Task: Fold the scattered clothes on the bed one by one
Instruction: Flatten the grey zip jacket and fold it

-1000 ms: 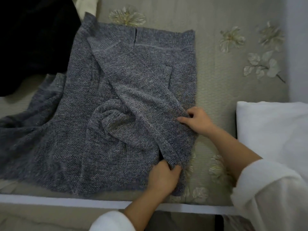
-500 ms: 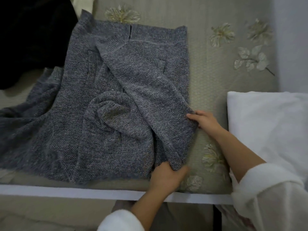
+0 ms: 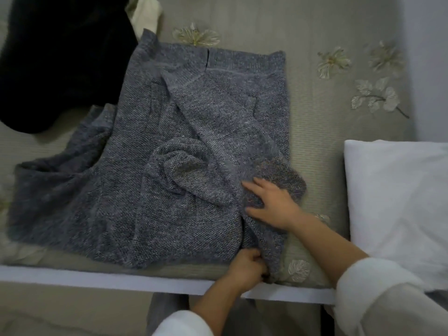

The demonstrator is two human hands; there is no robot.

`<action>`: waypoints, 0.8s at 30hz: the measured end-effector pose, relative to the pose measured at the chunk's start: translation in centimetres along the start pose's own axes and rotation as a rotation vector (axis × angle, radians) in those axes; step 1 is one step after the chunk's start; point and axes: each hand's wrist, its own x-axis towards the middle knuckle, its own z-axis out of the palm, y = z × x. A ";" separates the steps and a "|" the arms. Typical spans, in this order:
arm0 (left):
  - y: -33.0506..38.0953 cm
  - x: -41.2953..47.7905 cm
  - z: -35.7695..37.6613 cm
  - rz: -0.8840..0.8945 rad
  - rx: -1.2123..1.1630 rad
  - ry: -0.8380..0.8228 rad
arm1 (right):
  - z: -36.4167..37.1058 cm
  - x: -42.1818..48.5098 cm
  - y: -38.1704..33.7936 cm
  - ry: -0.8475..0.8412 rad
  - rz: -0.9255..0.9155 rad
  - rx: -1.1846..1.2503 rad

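Note:
A grey knitted sweater [image 3: 169, 166] lies spread across the bed, one sleeve folded diagonally over its body and a bunched fold near the middle. My left hand [image 3: 247, 267] grips the sweater's near right corner at the bed's front edge, fingers curled round the fabric. My right hand [image 3: 271, 202] rests on the folded sleeve end at the sweater's right side, fingers spread and pressing the cloth flat. A black garment [image 3: 60, 57] lies at the back left, with a cream one [image 3: 145, 15] peeking out behind it.
The bed cover [image 3: 327, 122] is beige with embroidered flowers. A white pillow [image 3: 400, 202] lies at the right. A white bed rail [image 3: 97, 277] runs along the front edge. A pale wall [image 3: 429, 57] stands at the far right.
My right hand moved from the sweater's right edge inward onto the folded sleeve and now presses it flat. My left hand keeps its grip on the near corner. The view shifted slightly.

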 end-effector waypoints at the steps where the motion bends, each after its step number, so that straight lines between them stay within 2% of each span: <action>1: 0.0 -0.3 -0.7 -0.002 -0.015 -0.018 | 0.3 0.3 -0.5 -0.074 0.025 -0.049; 4: 0.9 -2.4 -4.5 -0.011 -0.095 -0.025 | 0.0 0.9 -2.4 -0.041 0.119 -0.007; 8: 2.8 -5.4 -13.1 0.117 -0.212 0.079 | -1.7 2.1 -6.2 0.201 0.145 0.181; 10: 3.1 -6.5 -18.5 0.189 -0.302 0.269 | -2.2 3.2 -9.3 0.289 0.125 0.196; 13: 2.6 -8.8 -26.9 0.333 -0.341 0.644 | -1.6 5.7 -15.5 0.328 0.075 0.127; 18: -0.2 -12.0 -39.0 0.512 -0.283 1.173 | 1.7 9.8 -25.3 0.247 0.025 -0.057; 20: -1.9 -12.4 -43.2 0.444 -0.268 1.334 | 3.2 10.9 -27.5 0.147 0.063 -0.084; 22: -3.8 -12.0 -46.9 0.273 -0.301 1.314 | 4.6 11.7 -28.6 -0.001 0.126 -0.118; 24: -4.7 -11.4 -48.6 0.067 -0.353 1.079 | 5.3 11.9 -28.5 -0.100 0.159 -0.168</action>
